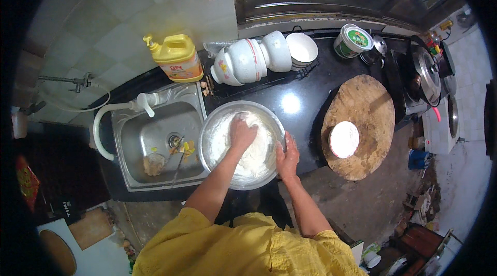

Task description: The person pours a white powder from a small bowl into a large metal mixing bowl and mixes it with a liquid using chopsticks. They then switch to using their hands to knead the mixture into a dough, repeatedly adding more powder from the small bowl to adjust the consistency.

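Observation:
A wide metal bowl [207, 140] stands at the counter's front edge, beside the sink. White flour [254, 159] covers its bottom and dusts the inner wall; part of it looks clumped. My left hand [243, 134] is down inside the bowl, its fingers curled into the flour and partly hidden by it. Flour also coats the fingertips. On the bowl's right side, my right hand [287, 157] holds the rim, with the thumb inward and the fingers along the outside.
Left of the bowl is a steel sink [132, 148] with food scraps inside. Behind stand a yellow detergent jug [178, 58], stacked bowls [248, 58] and a lidded tub [351, 41]. A white container [344, 140] sits on the round wooden chopping board [369, 120], near a stove pan [425, 70].

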Tool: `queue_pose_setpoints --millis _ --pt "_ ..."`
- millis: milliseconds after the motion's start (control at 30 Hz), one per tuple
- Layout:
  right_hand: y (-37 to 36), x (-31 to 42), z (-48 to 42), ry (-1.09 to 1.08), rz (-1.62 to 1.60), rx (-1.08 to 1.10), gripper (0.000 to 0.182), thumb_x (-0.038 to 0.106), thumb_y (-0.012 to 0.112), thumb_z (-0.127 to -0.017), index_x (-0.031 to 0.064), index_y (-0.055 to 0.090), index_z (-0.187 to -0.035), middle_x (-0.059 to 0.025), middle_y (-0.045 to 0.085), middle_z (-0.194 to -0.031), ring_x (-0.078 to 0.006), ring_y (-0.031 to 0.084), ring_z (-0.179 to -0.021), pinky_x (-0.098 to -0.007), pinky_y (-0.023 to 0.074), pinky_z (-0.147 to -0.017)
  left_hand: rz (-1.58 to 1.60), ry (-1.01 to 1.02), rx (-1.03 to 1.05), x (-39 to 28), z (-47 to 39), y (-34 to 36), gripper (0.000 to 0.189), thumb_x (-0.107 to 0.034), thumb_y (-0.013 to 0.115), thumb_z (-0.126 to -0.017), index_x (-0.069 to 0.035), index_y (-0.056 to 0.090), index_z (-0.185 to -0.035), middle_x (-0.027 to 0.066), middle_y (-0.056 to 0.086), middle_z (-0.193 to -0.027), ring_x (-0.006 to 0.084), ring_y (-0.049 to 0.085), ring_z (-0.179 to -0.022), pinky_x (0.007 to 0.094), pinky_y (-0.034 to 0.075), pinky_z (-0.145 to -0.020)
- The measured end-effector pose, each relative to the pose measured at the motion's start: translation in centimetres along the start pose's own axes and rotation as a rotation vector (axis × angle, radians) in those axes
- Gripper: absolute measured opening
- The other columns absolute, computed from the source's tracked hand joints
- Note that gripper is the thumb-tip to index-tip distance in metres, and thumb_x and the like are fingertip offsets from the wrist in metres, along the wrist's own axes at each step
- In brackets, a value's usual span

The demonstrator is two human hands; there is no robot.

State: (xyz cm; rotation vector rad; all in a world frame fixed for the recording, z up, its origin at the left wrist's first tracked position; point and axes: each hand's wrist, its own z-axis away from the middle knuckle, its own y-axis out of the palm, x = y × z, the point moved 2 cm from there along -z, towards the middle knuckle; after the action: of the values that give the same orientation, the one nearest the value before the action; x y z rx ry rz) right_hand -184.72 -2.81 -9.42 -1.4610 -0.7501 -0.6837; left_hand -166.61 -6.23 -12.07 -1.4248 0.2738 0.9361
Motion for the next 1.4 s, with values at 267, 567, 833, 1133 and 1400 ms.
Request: queue_pose_setpoints --millis 267,567,833,1133,1400 --pt "-0.5 1.1 -0.9 0.048 -0.114 -0.045 0.033 0.011 0.051 -0.089 -0.0080 0.054 -0.117 -0.0274 0.060 -0.105 -0.0383 0.059 -0.099 -0.0397 0.0446 -0.088 0.015 0.376 0.592 -2.8 5.1 1.7 0.044 -0.011 0.063 -0.069 0.002 0.059 -0.110 0.0225 0.056 -0.114 0.0376 0.049 -0.112 0.0429 0.038 -0.098" --pt "0.1 0.0 -1.0 0.009 -0.076 -0.023 0.041 0.011 0.059 -0.083 -0.0056 0.052 -0.120 -0.0255 0.060 -0.109 -0.0366 0.059 -0.102 -0.0398 0.0447 -0.089 -0.490 0.842 0.488 -4.0 0.4 -4.3 0.061 -0.035 0.070 -0.070 -0.004 0.055 -0.120 0.0132 0.052 -0.123 0.0294 0.045 -0.119 0.0430 0.033 -0.102" --pt "0.8 -0.6 -0.9 0.083 -0.197 -0.120 0.034 0.008 0.060 -0.081 -0.0043 0.058 -0.113 -0.0246 0.063 -0.104 -0.0342 0.062 -0.096 -0.0365 0.0470 -0.085 -0.698 0.334 0.499 3.6 3.3 -7.8 0.048 -0.044 0.059 -0.080 0.001 0.064 -0.096 0.0197 0.058 -0.105 0.0341 0.054 -0.102 0.0454 0.044 -0.088" --pt "0.8 -0.5 -0.4 0.055 -0.096 -0.105 0.036 0.009 0.059 -0.082 -0.0050 0.056 -0.115 -0.0239 0.063 -0.106 -0.0306 0.063 -0.098 -0.0351 0.0466 -0.085 -0.070 -0.002 0.534 3.1 9.9 -1.6 0.045 -0.036 0.055 -0.084 0.006 0.062 -0.098 0.0275 0.063 -0.091 0.0395 0.060 -0.093 0.0455 0.046 -0.082" --pt "1.2 -0.8 -0.4 0.036 -0.093 -0.119 0.036 0.006 0.058 -0.082 -0.0056 0.055 -0.117 -0.0248 0.061 -0.109 -0.0340 0.060 -0.102 -0.0364 0.0453 -0.088 -0.592 0.304 0.333 5.5 5.3 -7.3 0.033 -0.023 0.059 -0.077 0.005 0.065 -0.092 0.0211 0.062 -0.097 0.0355 0.061 -0.091 0.0449 0.048 -0.079"
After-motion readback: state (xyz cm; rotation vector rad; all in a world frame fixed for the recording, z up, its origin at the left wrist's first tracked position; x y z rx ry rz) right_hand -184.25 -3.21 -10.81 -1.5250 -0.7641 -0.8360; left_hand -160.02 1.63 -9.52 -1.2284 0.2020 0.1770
